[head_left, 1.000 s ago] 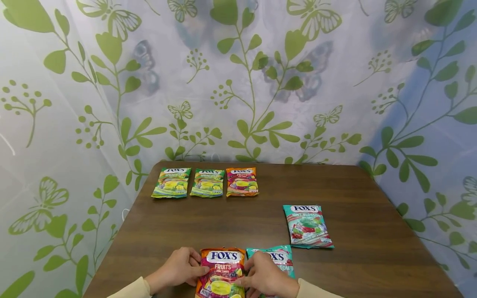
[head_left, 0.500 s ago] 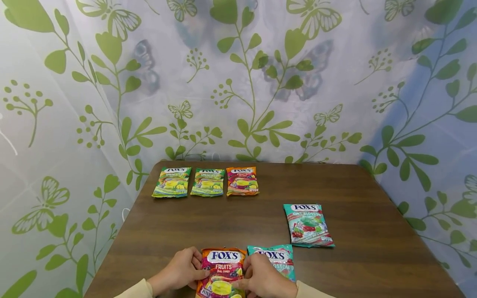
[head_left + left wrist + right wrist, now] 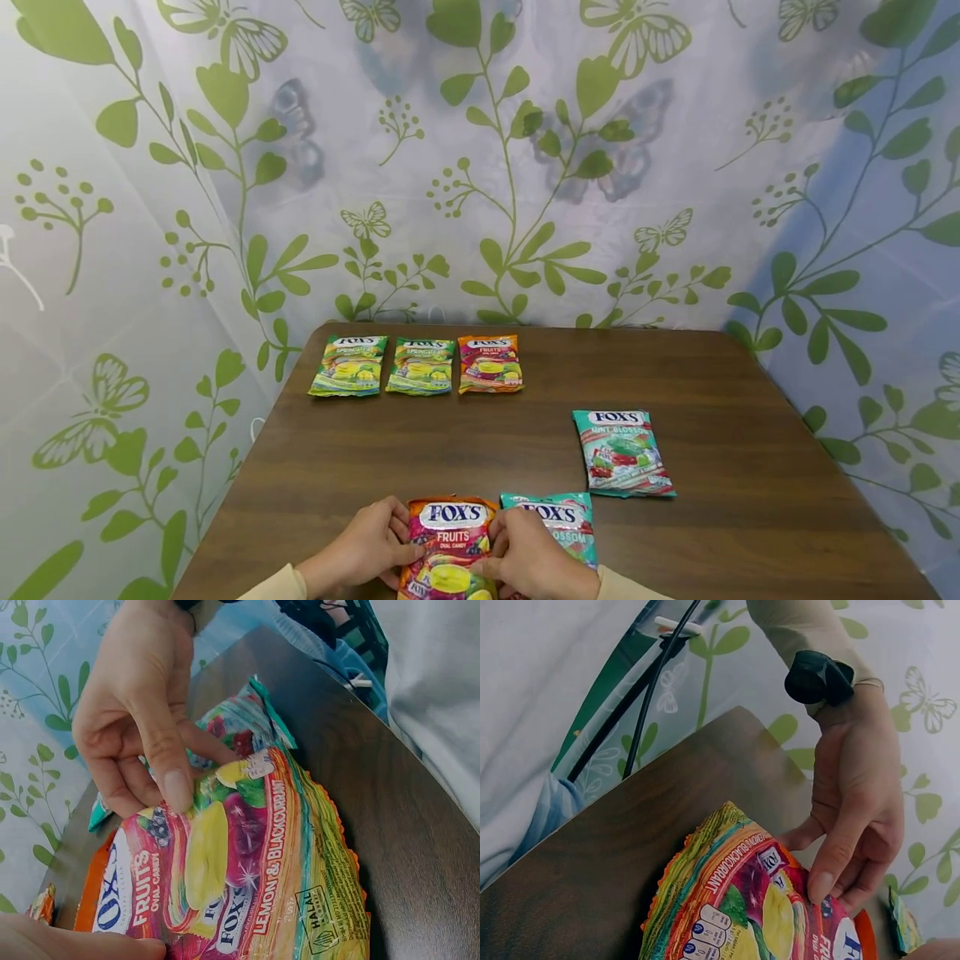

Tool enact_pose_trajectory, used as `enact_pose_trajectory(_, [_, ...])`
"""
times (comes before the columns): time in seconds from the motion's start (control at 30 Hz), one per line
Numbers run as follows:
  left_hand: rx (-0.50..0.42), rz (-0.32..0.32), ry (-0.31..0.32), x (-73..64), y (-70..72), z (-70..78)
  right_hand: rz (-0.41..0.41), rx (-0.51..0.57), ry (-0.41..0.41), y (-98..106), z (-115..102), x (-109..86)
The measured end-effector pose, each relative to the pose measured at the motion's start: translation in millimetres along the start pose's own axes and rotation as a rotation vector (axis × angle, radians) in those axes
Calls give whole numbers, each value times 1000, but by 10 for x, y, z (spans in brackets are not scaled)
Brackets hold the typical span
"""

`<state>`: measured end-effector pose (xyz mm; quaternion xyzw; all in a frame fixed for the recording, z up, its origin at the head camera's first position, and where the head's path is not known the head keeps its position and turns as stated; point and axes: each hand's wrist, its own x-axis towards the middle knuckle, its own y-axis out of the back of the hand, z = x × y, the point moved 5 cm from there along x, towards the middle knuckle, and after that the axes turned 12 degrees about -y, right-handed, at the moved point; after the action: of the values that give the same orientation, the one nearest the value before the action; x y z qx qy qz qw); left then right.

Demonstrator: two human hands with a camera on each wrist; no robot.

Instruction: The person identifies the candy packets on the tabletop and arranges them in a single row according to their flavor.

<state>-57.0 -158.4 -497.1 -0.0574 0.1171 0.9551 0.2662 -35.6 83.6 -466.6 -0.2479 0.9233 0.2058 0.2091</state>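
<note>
An orange and purple bag of Fox's Fruits candy [image 3: 448,537] lies at the table's near edge. My left hand [image 3: 367,546] pinches its left side, thumb on the printed front. From the other side my right hand [image 3: 532,554] grips the right edge, its thumb also on the front. The undersides of the fingers are hidden by the bag. Partly covered by the right hand, a teal Mint Blossom candy bag [image 3: 573,525] lies just to the right; the left wrist view shows the same teal bag [image 3: 244,724] behind the fruit bag.
Another Mint Blossom bag [image 3: 624,454] lies farther right on the brown wooden table [image 3: 450,442]. Along the back left edge are two green Springtea bags [image 3: 348,367] and a smaller-looking Fruits bag [image 3: 490,364]. A leaf-patterned curtain [image 3: 465,167] hangs behind.
Both hands keep hold of the fruit candy bag in nearly the same spot. The whole head view has shifted very slightly; the other bags lie unmoved.
</note>
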Motion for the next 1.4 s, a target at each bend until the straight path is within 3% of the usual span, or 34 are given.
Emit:
enact_pose_trajectory(0.13, [-38,-17,-18,42,20,-158,-3,-19,-22,8,-9,-25])
enact_pose_trajectory(0.23, [-49,-10,8,59,25,-173,3,10,-29,28,-26,-52])
enact_pose_trajectory(0.33, [-58,-5,14,58,14,-69,19,28,-23,66,-38,-78])
enact_pose_trajectory(0.53, [-41,-39,-61,56,-20,206,26,34,-6,155,-9,-102])
enact_pose_trajectory(0.93, [-6,-5,-43,227,-150,580,100,63,1,413,-75,-237])
enact_pose_trajectory(1.17, [4,-4,-71,392,-232,722,146,56,-4,597,-55,-250])
enact_pose_trajectory(1.4, [0,6,-85,541,-267,770,196,24,-17,779,-42,-230])
